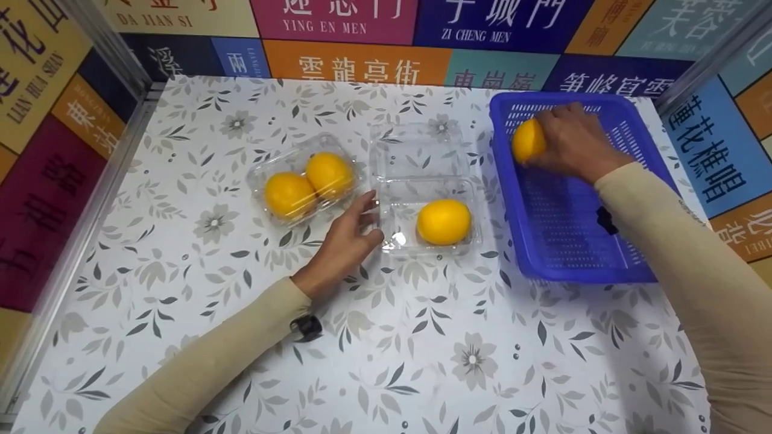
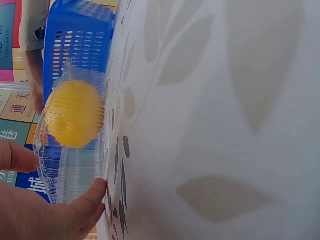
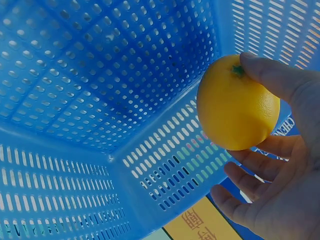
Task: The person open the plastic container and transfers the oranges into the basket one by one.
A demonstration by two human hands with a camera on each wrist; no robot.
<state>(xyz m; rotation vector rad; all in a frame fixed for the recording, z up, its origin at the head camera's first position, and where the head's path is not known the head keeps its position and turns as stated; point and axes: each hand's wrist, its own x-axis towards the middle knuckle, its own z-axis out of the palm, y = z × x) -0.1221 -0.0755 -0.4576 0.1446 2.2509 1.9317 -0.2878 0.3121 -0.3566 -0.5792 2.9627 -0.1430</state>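
Note:
My right hand [image 1: 570,141] pinches a yellow orange [image 3: 237,102] between thumb and fingers, inside the blue plastic basket [image 1: 523,241]. The green stem end of the fruit faces the thumb in the right wrist view. Left of the basket lies a clear plastic clamshell box [image 1: 401,226] with its lid folded back, and one orange [image 1: 444,222] sits in its right half. At the box's left edge is my left hand [image 1: 344,244], thumb and fingers spread against or close beside the plastic. The left wrist view shows the fingertips [image 2: 97,190] by the box's wall.
A second clear box [image 1: 268,172], its lid down, holds two oranges [image 1: 291,196] to the left of the open one. The table has a floral cover [image 1: 386,374]. Colourful panels with lettering [image 1: 356,63] stand behind and at both sides.

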